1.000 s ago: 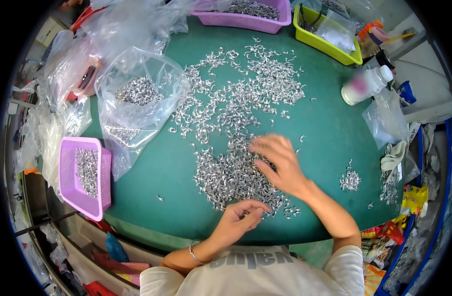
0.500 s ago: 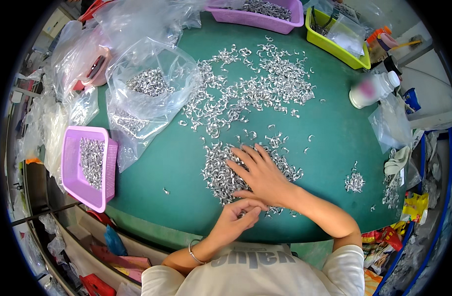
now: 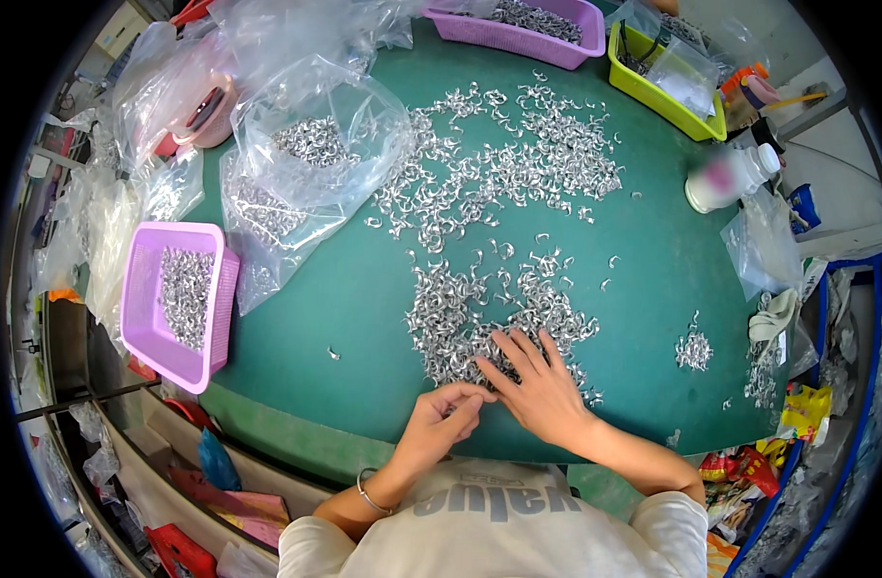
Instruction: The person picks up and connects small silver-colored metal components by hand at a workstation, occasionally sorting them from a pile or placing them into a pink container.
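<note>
A heap of small curved silver metal pieces (image 3: 446, 323) lies on the green table in front of me. My right hand (image 3: 542, 393) rests on the heap's near side, palm down, with its fingers spread over the pieces. Just left of it, at the heap's near edge, my left hand (image 3: 442, 416) is curled closed, and a bit of silver shows inside its fingers. How many pieces it holds is hidden. The fingertips of the left hand are close to the right hand's thumb. Farther back spreads a looser scatter of the same pieces (image 3: 547, 159).
Left stands a purple basket (image 3: 231, 289) partly filled with pieces, beside a clear plastic bag (image 3: 364, 106) containing more. Another purple basket (image 3: 518, 40) and a lime-green basket (image 3: 667, 99) line the far edge. A white bottle (image 3: 725, 178) and a small pile (image 3: 693, 352) are at right.
My right hand has drawn back toward me across the heap, leaving a gap of bare table in its far middle. My left hand has shifted slightly left, still closed. The view has moved a little.
</note>
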The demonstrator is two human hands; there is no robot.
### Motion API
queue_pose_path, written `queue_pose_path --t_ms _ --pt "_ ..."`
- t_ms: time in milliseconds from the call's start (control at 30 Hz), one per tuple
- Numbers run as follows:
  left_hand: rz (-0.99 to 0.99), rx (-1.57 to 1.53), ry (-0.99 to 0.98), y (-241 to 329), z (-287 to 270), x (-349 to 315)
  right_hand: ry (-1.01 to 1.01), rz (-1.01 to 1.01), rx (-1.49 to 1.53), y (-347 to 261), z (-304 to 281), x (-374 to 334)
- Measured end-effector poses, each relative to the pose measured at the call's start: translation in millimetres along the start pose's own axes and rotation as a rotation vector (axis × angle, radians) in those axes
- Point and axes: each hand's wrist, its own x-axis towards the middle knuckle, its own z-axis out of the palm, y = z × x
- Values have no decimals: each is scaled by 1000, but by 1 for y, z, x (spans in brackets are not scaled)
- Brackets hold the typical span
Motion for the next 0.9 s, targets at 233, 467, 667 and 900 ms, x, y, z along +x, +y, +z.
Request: queue_pose_path --t_ms 233,467,667,900 --pt "-1 3 -23 -31 -9 -11 277 193 185 -19 34 -37" --pt "16 29 -25 -52 -6 -22 132 104 85 -18 42 -27" --pt "26 39 2 -63 -13 -35 273 49 54 -17 57 -62" --pt "30 28 -9 -64 -24 -52 388 111 225 -21 27 -69"
